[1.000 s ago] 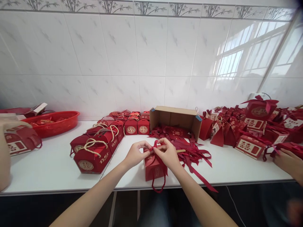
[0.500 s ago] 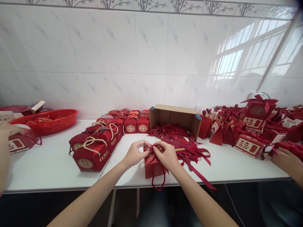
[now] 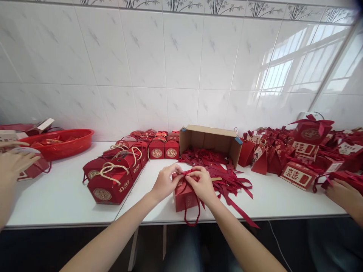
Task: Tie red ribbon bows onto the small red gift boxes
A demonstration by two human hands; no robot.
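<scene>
A small red gift box (image 3: 185, 199) stands in front of me near the table's front edge, a dark red cord handle (image 3: 193, 223) hanging from its near side. Over its top, my left hand (image 3: 168, 182) pinches a red ribbon (image 3: 185, 172) between thumb and fingers. My right hand (image 3: 202, 185) grips the same ribbon from the other side, close to the left fingertips. Part of the box top is hidden by my fingers. Just right of the box lies a heap of loose red ribbons (image 3: 227, 181).
Behind the ribbons a cardboard box (image 3: 210, 132) lies on its side. Rows of red gift boxes (image 3: 113, 185) stand to the left, beside a red basin (image 3: 70, 147). More boxes (image 3: 297, 173) crowd the right. Co-workers' hands (image 3: 17, 162) show at both edges.
My two hands have drawn slightly apart, stretching the ribbon between them above the box. At the far left, the co-worker's hand has come further into view over a box.
</scene>
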